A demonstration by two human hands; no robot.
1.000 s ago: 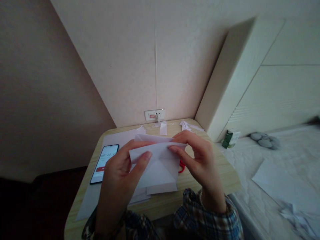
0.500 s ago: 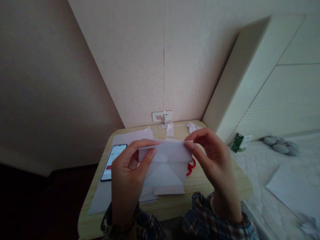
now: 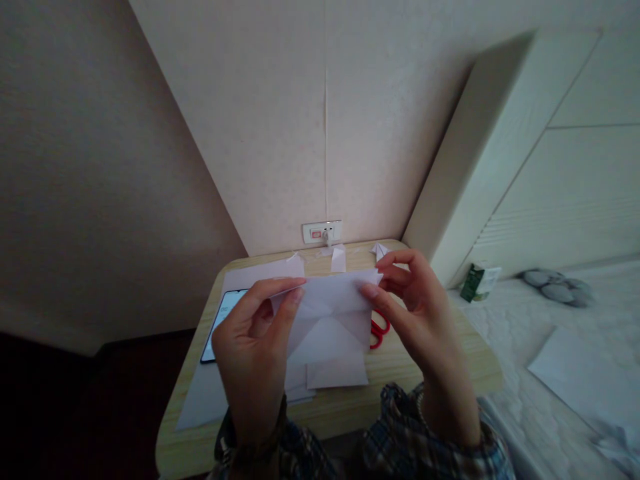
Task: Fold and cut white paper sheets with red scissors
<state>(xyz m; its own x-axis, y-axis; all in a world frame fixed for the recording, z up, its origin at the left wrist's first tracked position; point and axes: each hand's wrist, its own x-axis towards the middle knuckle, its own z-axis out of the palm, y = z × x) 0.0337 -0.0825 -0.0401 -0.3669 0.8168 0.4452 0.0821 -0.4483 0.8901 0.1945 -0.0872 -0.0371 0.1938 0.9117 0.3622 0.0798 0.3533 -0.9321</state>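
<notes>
A folded white paper [image 3: 330, 320] is held up over the small wooden table [image 3: 445, 360], between both hands. My left hand [image 3: 253, 347] pinches its upper left edge between thumb and fingers. My right hand [image 3: 417, 307] pinches the upper right corner, thumb in front and fingers behind. Creases run diagonally across the sheet and its lower flap hangs toward me. More white sheets [image 3: 200, 400] lie flat on the table beneath it.
A phone [image 3: 220, 317] with a lit screen lies at the table's left. Red scissors [image 3: 379, 328] lie partly hidden behind the paper. Small folded paper pieces [image 3: 339, 258] sit by the wall socket [image 3: 323, 233]. To the right lies a bed with a green carton [image 3: 476, 283] and loose paper [image 3: 580, 373].
The top flap of the paper has been opened upward, and my right hand has shifted along the upper edge. The camera view moved a little to the right, then steadied.
</notes>
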